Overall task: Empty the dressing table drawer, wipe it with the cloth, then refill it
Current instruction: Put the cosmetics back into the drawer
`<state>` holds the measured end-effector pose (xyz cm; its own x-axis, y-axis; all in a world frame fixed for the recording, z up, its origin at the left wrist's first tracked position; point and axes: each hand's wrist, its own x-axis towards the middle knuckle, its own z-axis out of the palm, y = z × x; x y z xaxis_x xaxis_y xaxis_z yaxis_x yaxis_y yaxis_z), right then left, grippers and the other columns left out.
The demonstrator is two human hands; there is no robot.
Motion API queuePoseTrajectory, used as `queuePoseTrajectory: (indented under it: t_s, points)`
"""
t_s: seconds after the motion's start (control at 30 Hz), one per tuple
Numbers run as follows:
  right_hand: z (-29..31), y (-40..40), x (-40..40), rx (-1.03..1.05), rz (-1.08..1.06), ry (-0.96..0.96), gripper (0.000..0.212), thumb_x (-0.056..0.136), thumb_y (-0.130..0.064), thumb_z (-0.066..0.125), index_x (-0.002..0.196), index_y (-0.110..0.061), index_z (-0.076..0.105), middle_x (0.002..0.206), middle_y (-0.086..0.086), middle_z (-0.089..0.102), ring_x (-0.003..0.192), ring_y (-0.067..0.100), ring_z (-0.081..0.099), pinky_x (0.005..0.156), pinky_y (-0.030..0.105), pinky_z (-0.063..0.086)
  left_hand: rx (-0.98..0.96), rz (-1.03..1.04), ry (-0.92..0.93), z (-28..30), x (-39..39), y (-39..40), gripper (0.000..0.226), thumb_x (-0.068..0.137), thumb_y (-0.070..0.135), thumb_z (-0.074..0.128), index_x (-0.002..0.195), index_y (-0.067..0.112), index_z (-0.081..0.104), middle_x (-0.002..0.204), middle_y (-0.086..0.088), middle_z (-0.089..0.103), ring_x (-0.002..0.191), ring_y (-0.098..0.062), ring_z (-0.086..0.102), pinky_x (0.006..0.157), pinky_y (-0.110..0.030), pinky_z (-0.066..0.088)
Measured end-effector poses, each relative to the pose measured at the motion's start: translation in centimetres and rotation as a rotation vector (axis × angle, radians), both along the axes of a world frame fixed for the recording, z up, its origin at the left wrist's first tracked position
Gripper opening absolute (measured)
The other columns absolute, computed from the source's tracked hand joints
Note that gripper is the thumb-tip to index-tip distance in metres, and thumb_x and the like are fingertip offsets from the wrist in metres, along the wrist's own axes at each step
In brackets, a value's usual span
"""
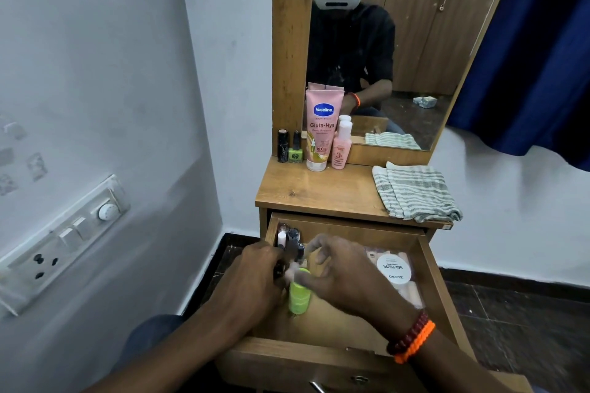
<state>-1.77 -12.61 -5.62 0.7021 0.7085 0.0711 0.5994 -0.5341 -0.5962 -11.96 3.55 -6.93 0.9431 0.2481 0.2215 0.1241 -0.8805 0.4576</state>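
Drawer (pixel 442 290): pulled open below the desk top, wooden, both hands inside it.
Left hand (pixel 255 277): over the drawer's left side, fingers curled around small dark items; blurred, so exactly what it has hold of is unclear.
Right hand (pixel 344 271): just right of the left hand, fingers bent and pinching near the top of the green bottle (pixel 299 292); red and orange bead bracelets (pixel 412 337) on the wrist.
Green bottle position: between the two hands, touching the right fingertips, low in the drawer's middle-left.
Green bottle axis: long axis runs roughly front to back of the drawer, cap end away from the person, under the fingers; blurred.
Back-left corner of drawer: a cluster of small upright cosmetics (pixel 289 238), dark and white caps, just beyond the left hand.
Right side of drawer: clear packet of pale pads with a round white nail-polish label (pixel 393 268), apart from the right hand.
Desk (pixel 319 191): wooden top carrying a black lipstick (pixel 283 146), green nail polish (pixel 296 150), pink Vaseline tube (pixel 322 128) and small pink bottle (pixel 342 145), all upright along the back by the mirror (pixel 415 41).
Cloth (pixel 415 191): striped, folded, on the desk's right edge, well apart from both hands.
Room: pale walls, switch panel (pixel 64 239) at left, blue curtain (pixel 536 57) at right, dark tiled floor.
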Motion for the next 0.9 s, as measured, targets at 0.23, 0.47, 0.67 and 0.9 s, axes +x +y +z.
queuePoseTrajectory:
  t_s: [0.23,0.47,0.67,0.9]
  points:
    - [5.8,1.5,4.2,0.076,-0.052,-0.051,0.025,0.100,-0.042,0.060,0.107,-0.019,0.066,0.085,-0.001,0.070,0.070,0.007,0.060,0.058,0.021,0.042,-0.053,0.145,-0.131,4.1,3.2,3.8,0.007,0.088,0.028,0.072,0.090,0.025,0.078,0.084,0.011,0.075,0.066,0.000,0.065,0.072,-0.031,0.060]
    - [8.1,9.7,10.0,0.000,-0.045,-0.382,0.039,0.098,-0.015,0.050,0.136,-0.011,0.054,0.122,0.016,0.064,0.109,0.033,0.062,0.086,0.042,0.056,0.124,0.211,-0.278,8.0,12.9,8.6,0.036,0.092,0.025,0.069,0.126,0.013,0.065,0.119,-0.011,0.066,0.104,-0.027,0.065,0.084,-0.042,0.056]
    - [8.4,14.5,12.1,-0.187,-0.175,-0.760,0.021,0.104,-0.021,0.047,0.118,-0.010,0.059,0.099,0.010,0.068,0.087,0.033,0.068,0.066,0.039,0.047,0.253,0.184,-0.232,8.1,18.1,9.8,0.030,0.092,0.031,0.066,0.119,0.018,0.061,0.122,-0.015,0.057,0.099,-0.034,0.062,0.076,-0.043,0.057]
    - [7.0,15.5,13.4,-0.148,-0.187,-0.769,0.013,0.103,-0.018,0.053,0.107,-0.010,0.062,0.097,0.012,0.070,0.083,0.032,0.069,0.076,0.047,0.060,0.235,0.203,-0.312,6.0,19.0,10.7,0.019,0.092,0.021,0.062,0.110,0.015,0.064,0.111,-0.014,0.063,0.088,-0.033,0.064,0.072,-0.047,0.060]
